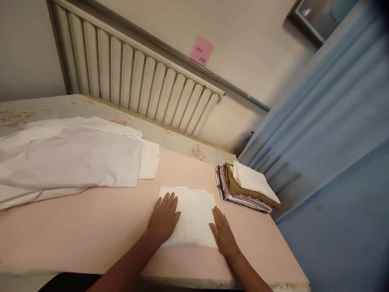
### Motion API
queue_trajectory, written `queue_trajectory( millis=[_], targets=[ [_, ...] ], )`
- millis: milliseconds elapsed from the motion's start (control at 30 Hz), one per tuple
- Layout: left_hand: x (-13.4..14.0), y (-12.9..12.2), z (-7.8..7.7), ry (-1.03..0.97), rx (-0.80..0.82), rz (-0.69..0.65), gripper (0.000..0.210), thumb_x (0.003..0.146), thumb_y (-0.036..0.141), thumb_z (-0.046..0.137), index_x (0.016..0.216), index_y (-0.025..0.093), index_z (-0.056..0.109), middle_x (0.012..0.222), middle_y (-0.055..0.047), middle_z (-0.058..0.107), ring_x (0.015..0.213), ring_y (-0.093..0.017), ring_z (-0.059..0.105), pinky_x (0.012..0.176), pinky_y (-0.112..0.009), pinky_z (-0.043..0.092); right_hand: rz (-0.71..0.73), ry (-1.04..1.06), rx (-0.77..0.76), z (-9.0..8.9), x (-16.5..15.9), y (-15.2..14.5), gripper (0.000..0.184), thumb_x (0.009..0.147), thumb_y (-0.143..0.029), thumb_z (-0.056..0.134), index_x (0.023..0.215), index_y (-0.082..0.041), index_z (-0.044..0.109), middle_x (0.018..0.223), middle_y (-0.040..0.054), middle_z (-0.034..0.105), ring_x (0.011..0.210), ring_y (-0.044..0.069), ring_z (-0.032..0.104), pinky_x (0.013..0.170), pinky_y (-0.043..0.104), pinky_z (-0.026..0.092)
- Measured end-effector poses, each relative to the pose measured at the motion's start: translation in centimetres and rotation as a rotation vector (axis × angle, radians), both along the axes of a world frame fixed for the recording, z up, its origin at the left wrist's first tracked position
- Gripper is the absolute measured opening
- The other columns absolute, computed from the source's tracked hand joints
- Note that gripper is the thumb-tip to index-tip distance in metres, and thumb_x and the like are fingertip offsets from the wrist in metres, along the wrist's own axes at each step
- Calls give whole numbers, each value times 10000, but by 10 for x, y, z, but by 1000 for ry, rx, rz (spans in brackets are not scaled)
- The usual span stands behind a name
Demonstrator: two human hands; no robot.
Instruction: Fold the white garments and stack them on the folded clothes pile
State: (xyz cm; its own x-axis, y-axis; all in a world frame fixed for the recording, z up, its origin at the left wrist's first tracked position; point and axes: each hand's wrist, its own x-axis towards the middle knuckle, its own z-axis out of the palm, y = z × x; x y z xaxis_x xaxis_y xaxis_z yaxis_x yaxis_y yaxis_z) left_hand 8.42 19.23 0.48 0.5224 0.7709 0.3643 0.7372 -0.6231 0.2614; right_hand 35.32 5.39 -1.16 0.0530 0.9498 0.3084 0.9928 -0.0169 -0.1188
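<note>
A folded white cloth (194, 221) lies flat on the pink table cover (115, 227) in front of me. My left hand (164, 217) rests flat on its left side, fingers stretched out and thumb apart. At the cloth's right edge is my right hand (223, 233), its fingers extended and thumb spread toward the cloth. Neither hand grips anything. To the right stands a stack of folded fabrics (243, 192) in several colours, topped by a folded white piece (255, 180).
Loose white and pale lilac cloths (85, 156) spread over the table's left side. A floral cover (194, 150) shows along the back. Behind it are a radiator (136, 77) and a pink note (202, 50) on the wall. A blue curtain (328, 134) hangs at the right.
</note>
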Motion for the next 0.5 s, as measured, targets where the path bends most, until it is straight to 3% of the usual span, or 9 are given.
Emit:
queue_trajectory(
  millis=[133, 300, 400, 500],
  targets=[
    [0, 1, -1, 2, 4, -5, 490, 914, 330, 370, 1364, 185, 500, 1480, -68, 429, 1393, -265, 328, 1140, -478, 251, 9, -8, -5, 3, -8, -23, 587, 1004, -335, 346, 1529, -247, 98, 1554, 81, 240, 1429, 238, 210, 1155, 521, 243],
    [0, 0, -1, -10, 8, -6, 487, 912, 328, 373, 1357, 182, 508, 1469, -76, 444, 1386, -269, 341, 1133, -484, 270, -30, -11, -1, 9, -14, -35, 583, 993, -342, 373, 1524, -233, 157, 1531, 93, 291, 1415, 269, 248, 1128, 550, 292],
    [0, 0, -1, -23, 12, -4, 479, 907, 322, 382, 1346, 190, 521, 1460, -81, 457, 1382, -271, 350, 1129, -486, 277, -15, 5, 9, 22, -25, -22, 565, 988, -357, 390, 1511, -225, 223, 1515, 94, 324, 1418, 277, 237, 1129, 559, 285],
    [0, 0, -1, -30, 14, 3, 477, 907, 325, 385, 1342, 188, 525, 1452, -88, 466, 1377, -275, 358, 1127, -486, 279, 89, 46, -10, 38, -49, 6, 536, 994, -361, 376, 1498, -212, 268, 1517, 91, 320, 1418, 258, 240, 1139, 525, 289]
  ],
)
